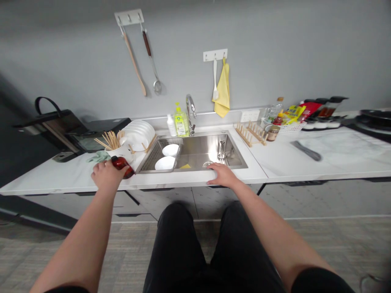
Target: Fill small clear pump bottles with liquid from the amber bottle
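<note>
1. In the head view, the left hand (106, 174) appears to grasp a dark red bottle (120, 162) with a black cap, thumb across its near side; the fingertips behind it are hidden. The bottle is left of the sink (198, 147), near the front edge of the counter (61, 175). A loose grip or smooth, wet sides could let it slip, and that edge leaves little room to catch it.

2. Just behind the bottle stands a white container (118, 152) of chopsticks (110, 140). A backward swing of the hand could knock it and scatter them (whether bottle and container touch, I cannot tell).

3. The white plates (139, 131) stand in a rack close by; a wide sweep could rattle or chip them.

4. The right hand (222, 176) is loosely spread at the sink's front rim and grasps nothing. Any weight on it could skid if the rim is wet.

5. Two white bowls (165, 163) sit at the sink's left side, so a bottle toppling that way could crack one.
</note>
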Action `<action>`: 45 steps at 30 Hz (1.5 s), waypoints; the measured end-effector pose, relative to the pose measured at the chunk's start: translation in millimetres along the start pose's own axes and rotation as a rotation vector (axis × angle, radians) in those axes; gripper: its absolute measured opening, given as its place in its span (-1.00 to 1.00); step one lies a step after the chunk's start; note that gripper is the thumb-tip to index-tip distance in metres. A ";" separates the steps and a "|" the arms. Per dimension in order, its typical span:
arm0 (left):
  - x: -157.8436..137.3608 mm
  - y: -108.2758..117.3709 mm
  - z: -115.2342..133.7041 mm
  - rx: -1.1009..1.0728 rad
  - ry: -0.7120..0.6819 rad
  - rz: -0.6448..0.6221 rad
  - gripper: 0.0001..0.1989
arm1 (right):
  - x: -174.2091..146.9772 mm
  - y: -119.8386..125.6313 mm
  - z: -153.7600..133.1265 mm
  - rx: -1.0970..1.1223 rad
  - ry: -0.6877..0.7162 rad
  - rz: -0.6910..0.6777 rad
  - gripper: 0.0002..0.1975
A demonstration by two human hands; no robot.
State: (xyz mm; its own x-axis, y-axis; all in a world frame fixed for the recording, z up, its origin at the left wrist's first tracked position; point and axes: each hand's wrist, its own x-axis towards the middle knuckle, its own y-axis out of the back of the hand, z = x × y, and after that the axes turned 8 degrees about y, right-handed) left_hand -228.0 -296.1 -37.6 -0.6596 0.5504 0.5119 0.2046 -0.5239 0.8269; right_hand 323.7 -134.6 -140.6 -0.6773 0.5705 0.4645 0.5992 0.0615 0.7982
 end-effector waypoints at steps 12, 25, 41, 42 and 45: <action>-95.2 -65.9 178.7 -0.439 -0.717 -0.139 -0.53 | -1.3 3.2 14.1 0.378 -0.196 0.209 -0.42; -106.9 -114.2 194.0 -0.404 -0.766 -0.281 -0.47 | 0.8 14.9 8.3 0.544 -0.347 0.231 -0.30; -93.5 -51.7 150.1 -0.475 -0.396 -0.213 -0.45 | -2.2 12.9 22.0 0.574 -0.390 0.262 -0.46; -85.1 -40.6 136.5 -0.439 -0.349 -0.201 -0.41 | -2.1 12.9 22.1 0.581 -0.388 0.259 -0.47; -42.3 -5.1 94.3 -0.241 -0.242 -0.116 -0.36 | -1.4 14.2 21.6 0.611 -0.386 0.265 -0.47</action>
State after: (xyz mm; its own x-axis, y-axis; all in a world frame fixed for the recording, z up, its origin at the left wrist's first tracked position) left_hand -132.9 -255.4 -41.4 -0.4719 0.7380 0.4824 -0.0569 -0.5715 0.8186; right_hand 342.4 -116.9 -138.2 -0.3485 0.8677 0.3545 0.9260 0.2602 0.2736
